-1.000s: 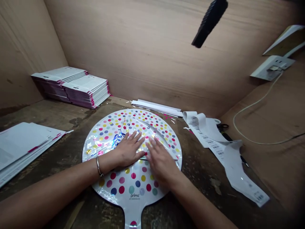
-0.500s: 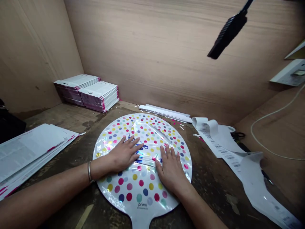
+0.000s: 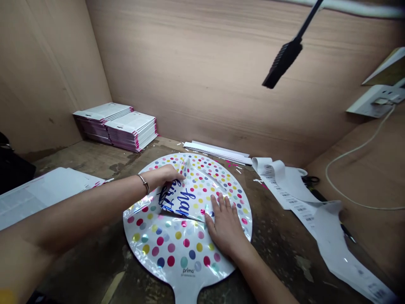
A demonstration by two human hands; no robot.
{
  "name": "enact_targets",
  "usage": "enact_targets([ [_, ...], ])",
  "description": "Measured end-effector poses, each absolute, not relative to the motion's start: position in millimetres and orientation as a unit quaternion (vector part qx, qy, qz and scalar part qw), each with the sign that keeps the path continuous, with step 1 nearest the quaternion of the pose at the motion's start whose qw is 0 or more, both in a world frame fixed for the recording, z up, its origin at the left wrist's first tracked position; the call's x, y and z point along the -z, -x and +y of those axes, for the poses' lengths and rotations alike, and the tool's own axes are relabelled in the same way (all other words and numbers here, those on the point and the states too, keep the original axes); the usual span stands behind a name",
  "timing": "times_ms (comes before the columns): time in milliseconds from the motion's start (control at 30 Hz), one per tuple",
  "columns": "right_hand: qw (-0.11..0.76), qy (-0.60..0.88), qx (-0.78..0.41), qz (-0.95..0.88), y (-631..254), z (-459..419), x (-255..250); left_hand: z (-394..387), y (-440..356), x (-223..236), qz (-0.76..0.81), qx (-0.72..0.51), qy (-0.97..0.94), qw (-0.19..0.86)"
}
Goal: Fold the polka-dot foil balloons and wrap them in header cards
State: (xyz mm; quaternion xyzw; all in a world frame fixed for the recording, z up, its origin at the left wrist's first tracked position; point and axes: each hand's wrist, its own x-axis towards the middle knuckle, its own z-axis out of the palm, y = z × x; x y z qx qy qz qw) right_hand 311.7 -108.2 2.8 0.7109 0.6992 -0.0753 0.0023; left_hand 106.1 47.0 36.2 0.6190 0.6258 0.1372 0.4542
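Note:
A round white foil balloon with coloured dots lies flat on the table, its tail toward me and "prima" printed near it. Across its middle lies a folded layer of dotted foil with blue script lettering, partly lifted at the left. My left hand is closed at the upper left of that layer, its fingers curled on the foil. Lying flat with fingers stretched, my right hand presses on the right side of the balloon.
Two stacks of printed cards stand at the back left corner. More card sheets lie at the left. White strips lie along the back wall. A long label roll curls at the right, near scissors. A black device hangs above.
My left hand has gone from lying flat on the foil to gripping it farther up, raising the lettered layer so more lettering shows. The right hand stays in place.

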Motion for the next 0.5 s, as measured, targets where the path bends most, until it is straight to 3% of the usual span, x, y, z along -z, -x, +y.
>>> enact_targets([
  [200,-0.041,-0.712,0.136,0.688,-333.3,-102.3,-14.7,23.2,-101.3,-33.1,0.486,-0.275,-0.602,0.571],
  [333,-0.221,-0.713,0.142,0.65,-367.2,-64.4,-41.3,0.7,-100.6,-44.8,0.404,-0.326,-0.606,0.603],
  [400,-0.294,-0.659,0.241,0.648,-381.8,-45.6,-63.9,-8.7,-105.3,-60.4,0.355,-0.344,-0.63,0.6],
  [500,-0.298,-0.556,0.41,0.659,-393.1,-40.1,-100.9,-21.8,-108.0,-88.2,0.281,-0.393,-0.715,0.505],
])
